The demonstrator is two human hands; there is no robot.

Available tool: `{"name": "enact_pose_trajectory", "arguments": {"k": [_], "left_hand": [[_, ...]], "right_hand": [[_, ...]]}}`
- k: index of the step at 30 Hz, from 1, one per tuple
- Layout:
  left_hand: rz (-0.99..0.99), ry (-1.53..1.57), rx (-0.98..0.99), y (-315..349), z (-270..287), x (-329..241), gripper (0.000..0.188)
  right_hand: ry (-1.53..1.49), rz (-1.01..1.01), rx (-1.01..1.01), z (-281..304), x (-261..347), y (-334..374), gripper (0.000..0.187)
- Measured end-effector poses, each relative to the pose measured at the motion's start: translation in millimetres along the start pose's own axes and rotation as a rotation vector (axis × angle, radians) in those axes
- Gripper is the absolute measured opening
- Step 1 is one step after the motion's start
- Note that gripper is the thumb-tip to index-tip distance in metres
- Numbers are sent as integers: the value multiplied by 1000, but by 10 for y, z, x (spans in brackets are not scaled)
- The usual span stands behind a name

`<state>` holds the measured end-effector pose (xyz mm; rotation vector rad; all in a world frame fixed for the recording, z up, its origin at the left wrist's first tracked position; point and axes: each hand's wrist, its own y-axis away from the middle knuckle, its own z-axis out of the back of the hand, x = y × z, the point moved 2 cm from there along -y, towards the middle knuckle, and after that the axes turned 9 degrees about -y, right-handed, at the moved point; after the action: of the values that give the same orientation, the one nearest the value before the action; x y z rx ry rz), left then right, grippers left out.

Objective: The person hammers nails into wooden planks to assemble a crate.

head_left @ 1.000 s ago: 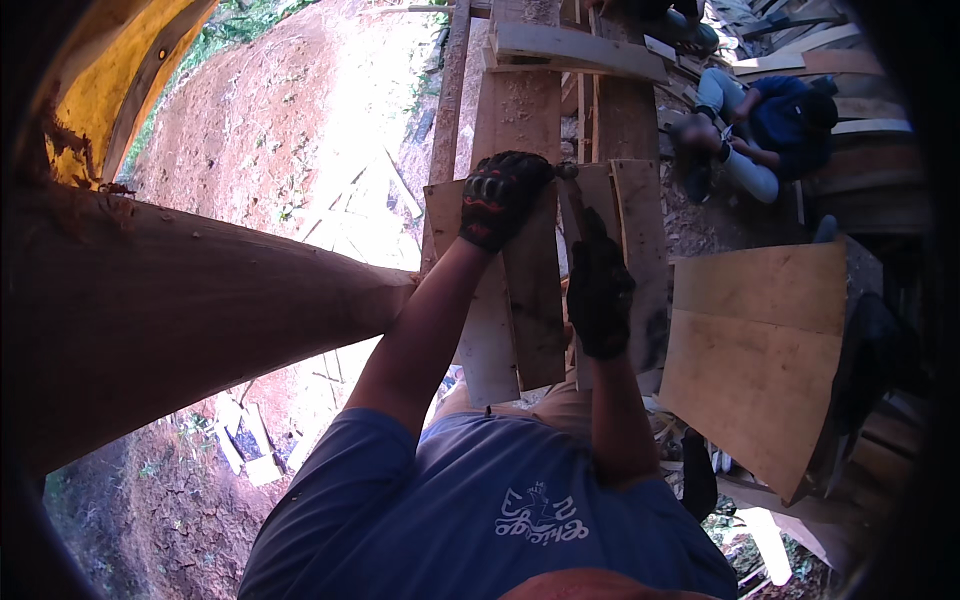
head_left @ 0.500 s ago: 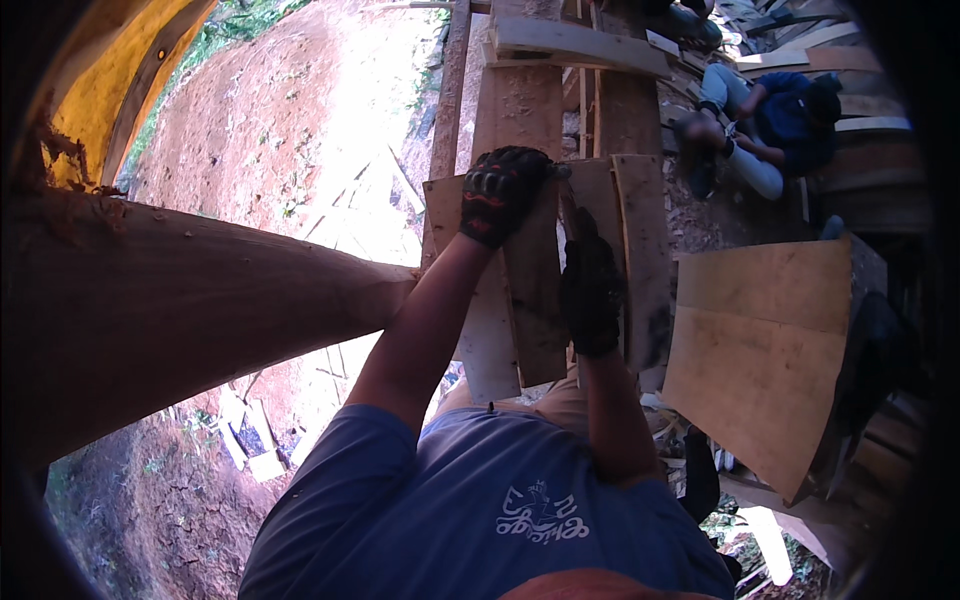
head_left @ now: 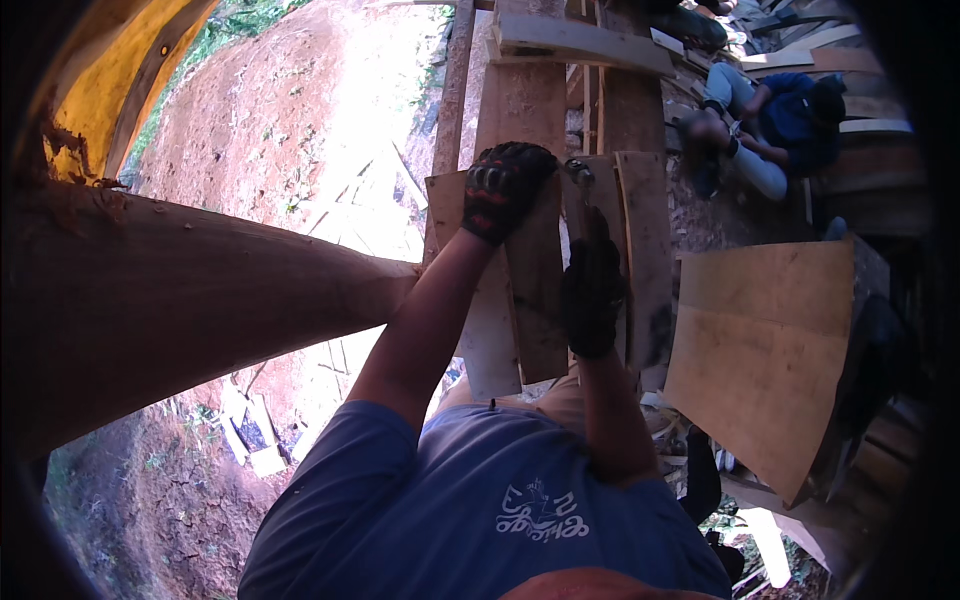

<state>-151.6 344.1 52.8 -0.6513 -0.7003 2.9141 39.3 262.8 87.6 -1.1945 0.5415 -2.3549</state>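
My left hand (head_left: 505, 190), in a black glove with red marks, rests with bent fingers at the far edge of a wooden board (head_left: 537, 310). Its fingertips are tucked out of sight, so what they pinch cannot be made out. Just right of it, my right hand (head_left: 592, 300), in a dark glove, is closed round the handle of a hammer (head_left: 580, 173). The shiny metal head points away from me, a little to the right of my left fingers. Below both hands several boards lie side by side, among them a pale one (head_left: 490, 340) and a right one (head_left: 645, 260).
A thick log (head_left: 220, 300) comes in from the left. Planks (head_left: 585, 42) cross farther ahead. At the right stands a bent plywood sheet (head_left: 765, 360); beyond it a seated person (head_left: 790, 125) in blue sits among timber. Reddish ground (head_left: 260, 140) lies at left.
The hammer's head has shifted right, away from my left fingers, and shows more plainly. My right hand has turned slightly with it; my left hand has barely moved.
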Motion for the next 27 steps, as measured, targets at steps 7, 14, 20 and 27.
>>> {"name": "enact_pose_trajectory", "arguments": {"k": [7,14,20,27], "left_hand": [[-35,37,-98,54,-64,32,18],[-26,50,-85,49,-66,82,18],[-33,57,-88,25,-34,28,17],[-34,53,-118,50,-107,94,17]], "right_hand": [[260,-114,107,-58,-131,189,48],[105,-42,10,-62,-58,125,47],[345,7,61,-96,-96,225,48],[273,-79,118,-73,-68,169,48]]}}
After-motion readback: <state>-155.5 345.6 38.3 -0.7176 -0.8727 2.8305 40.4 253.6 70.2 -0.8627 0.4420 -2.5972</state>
